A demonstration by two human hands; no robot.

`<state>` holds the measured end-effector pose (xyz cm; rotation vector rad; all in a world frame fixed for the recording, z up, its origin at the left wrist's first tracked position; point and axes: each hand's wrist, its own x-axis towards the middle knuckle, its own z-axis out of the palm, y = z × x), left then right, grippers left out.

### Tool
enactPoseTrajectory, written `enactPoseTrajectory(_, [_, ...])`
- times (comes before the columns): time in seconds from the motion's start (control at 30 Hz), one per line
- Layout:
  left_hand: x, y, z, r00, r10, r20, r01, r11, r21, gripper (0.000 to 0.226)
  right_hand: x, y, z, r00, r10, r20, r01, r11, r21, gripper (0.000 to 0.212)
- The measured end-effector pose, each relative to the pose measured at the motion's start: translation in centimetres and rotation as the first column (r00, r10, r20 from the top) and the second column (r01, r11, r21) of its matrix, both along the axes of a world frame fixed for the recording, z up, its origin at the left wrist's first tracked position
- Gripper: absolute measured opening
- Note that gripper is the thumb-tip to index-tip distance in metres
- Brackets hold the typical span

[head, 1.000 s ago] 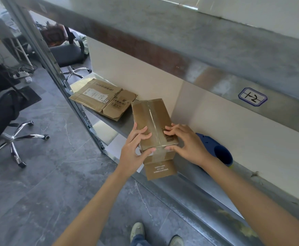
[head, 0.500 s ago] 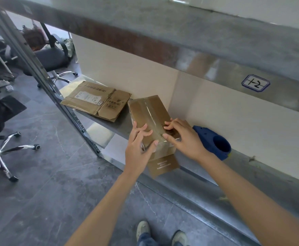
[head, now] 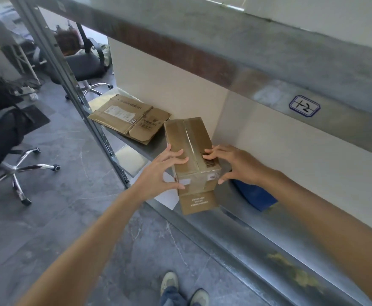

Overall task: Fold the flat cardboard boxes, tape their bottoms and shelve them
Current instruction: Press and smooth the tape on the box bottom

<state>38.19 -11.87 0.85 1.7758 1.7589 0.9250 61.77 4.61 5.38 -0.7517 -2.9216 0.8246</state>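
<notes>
- While the folded box (head: 190, 149) sits lengthwise on the metal shelf (head: 144, 150), its near end juts past the shelf's front edge, at the middle of the view.
- Clear tape runs along the seam of its upward face, and a barcode is printed near the front; that face is closed, so whatever may be inside cannot be seen.
- One loose flap (head: 199, 202) with small print hangs down from the near end, at 6 o'clock from the box.
- The left hand (head: 160, 173) grips the box's left front corner, with spread fingertips on top and the thumb on the end face.
- The right hand (head: 235, 165) grips the right front corner, with its fingertips on the barcode and its thumb low on the side.
- A flat cardboard box (head: 129, 118) lies unfolded on the same shelf at 10 o'clock from the folded one, just beside it.
- A blue object (head: 255, 196) lies on the shelf at 4 o'clock, partly behind the right wrist.
- The shelf above carries a blue-outlined label (head: 304, 106) at 2 o'clock.
- An office chair (head: 10, 149) stands on the grey floor at 9 o'clock.
</notes>
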Motion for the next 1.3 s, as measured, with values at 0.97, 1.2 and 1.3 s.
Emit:
enactPoseTrajectory(0.97, [-0.9,1.1,-0.2,0.978,-0.003,-0.210,0.031,0.991,0.130,0.064,-0.8,-2.7,-1.9,0.953,-0.229,-0.196,0.221,0.973,-0.061,0.055])
enactPoseTrajectory(1.2, [-7.1,4.4,0.6,0.922,-0.143,-0.359,0.195,0.974,0.113,0.074,-1.9,-5.6,-1.6,0.958,-0.265,-0.112,0.283,0.936,0.210,0.062])
enactPoseTrajectory(1.3, [-9.1,6.7,1.0,0.920,-0.152,-0.362,0.203,0.973,0.108,0.076,-2.4,-6.9,-2.2,0.932,-0.350,-0.093,0.360,0.867,0.345,0.064])
